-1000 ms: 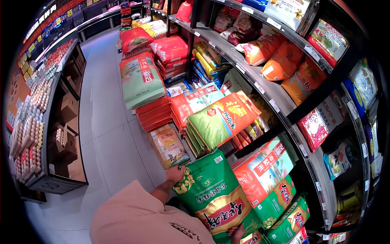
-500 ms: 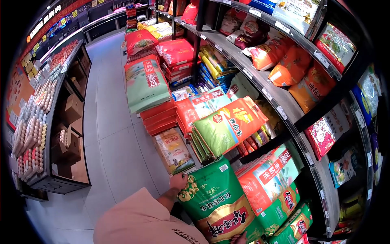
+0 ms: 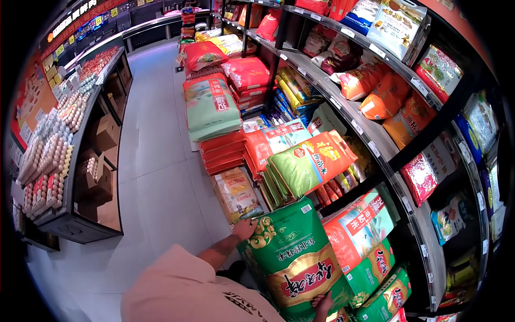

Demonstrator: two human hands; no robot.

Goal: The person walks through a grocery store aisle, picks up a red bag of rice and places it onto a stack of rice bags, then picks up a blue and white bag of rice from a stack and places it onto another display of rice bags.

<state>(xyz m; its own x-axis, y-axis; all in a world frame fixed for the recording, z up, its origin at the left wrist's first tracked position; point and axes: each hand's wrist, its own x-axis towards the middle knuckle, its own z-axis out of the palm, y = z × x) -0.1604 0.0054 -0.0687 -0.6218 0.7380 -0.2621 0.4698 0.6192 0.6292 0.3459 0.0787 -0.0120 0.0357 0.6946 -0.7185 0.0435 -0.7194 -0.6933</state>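
A large green bag of rice [image 3: 295, 236] with a gold-and-red label lies in front of me on top of a stack. My left hand [image 3: 245, 228] is closed on its left edge near the far corner. My right hand [image 3: 322, 304] grips the near right part of the same bag with bent fingers, and part of it is cut off by the bottom of the view. Just beyond my left hand is a beige bag [image 3: 236, 193]. Beside the green bag lies a red-and-pale-green rice bag [image 3: 357, 228].
Stacks of rice bags [image 3: 213, 107] run along the aisle ahead. A dark shelf [image 3: 343, 112] with more bags rises on the right. Across the grey tiled floor [image 3: 161, 188], an egg stand [image 3: 80, 209] holds egg trays above cardboard boxes [image 3: 104, 132].
The view has shifted, so the shelves and stacks appear a little further right. More of my right hand shows on the green bag. Both hands stay at the bag.
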